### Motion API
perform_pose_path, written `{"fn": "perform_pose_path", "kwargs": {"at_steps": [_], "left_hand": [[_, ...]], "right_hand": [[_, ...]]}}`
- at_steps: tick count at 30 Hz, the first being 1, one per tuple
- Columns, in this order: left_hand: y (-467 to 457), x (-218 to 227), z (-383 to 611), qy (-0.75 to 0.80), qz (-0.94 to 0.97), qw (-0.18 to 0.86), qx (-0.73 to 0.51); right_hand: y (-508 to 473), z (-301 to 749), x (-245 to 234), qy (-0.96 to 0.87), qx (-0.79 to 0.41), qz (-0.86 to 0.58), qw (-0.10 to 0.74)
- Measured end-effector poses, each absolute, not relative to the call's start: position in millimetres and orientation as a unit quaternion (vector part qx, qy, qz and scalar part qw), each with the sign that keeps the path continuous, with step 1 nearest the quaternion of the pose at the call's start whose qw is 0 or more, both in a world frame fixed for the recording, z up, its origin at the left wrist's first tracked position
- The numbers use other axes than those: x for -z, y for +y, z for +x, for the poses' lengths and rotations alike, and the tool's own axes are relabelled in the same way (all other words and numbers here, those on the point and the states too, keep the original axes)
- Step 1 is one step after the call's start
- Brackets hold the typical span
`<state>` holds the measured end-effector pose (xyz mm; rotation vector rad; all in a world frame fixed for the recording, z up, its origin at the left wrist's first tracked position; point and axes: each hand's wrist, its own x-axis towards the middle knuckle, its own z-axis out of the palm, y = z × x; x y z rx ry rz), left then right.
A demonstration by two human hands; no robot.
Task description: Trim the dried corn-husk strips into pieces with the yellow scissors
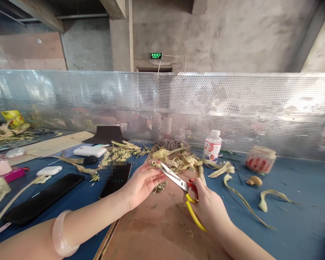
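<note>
Yellow-red scissors (183, 184) in right hand (209, 204), fingers wrapped, blades (174, 177) toward ten o'clock | left hand (144, 183) seemingly pinching curled dried strip (154, 164), twelve o'clock | risk: nicked fingertip if blades slip.

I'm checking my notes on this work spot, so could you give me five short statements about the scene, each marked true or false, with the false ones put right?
1. The right hand holds the scissors. True.
2. The exit sign on the wall glows red. False: it glows green.
3. The left hand holds a small curled piece by the scissor tips. True.
4. The white bottle stands upright on the blue table. True.
5. In this view, the jar with red lettering is left of the bottle. False: it is to the bottle's right.
</note>
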<state>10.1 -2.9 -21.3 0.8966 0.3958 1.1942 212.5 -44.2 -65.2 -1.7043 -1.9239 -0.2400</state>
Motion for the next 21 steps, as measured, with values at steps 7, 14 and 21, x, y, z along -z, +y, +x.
{"fn": "perform_pose_path", "kwargs": {"at_steps": [7,14,21], "left_hand": [[-2.8,24.2,9.8,0.181,0.424,0.713,-0.529],[-1.4,26.6,10.5,0.181,0.435,0.708,-0.526],[-2.6,24.4,10.4,0.195,0.410,0.715,-0.531]], "right_hand": [[-49.7,209.1,60.2,-0.713,0.057,-0.639,0.284],[-47.6,208.5,60.4,-0.718,0.071,-0.638,0.269],[-45.1,208.4,62.3,-0.712,0.041,-0.650,0.262]]}}
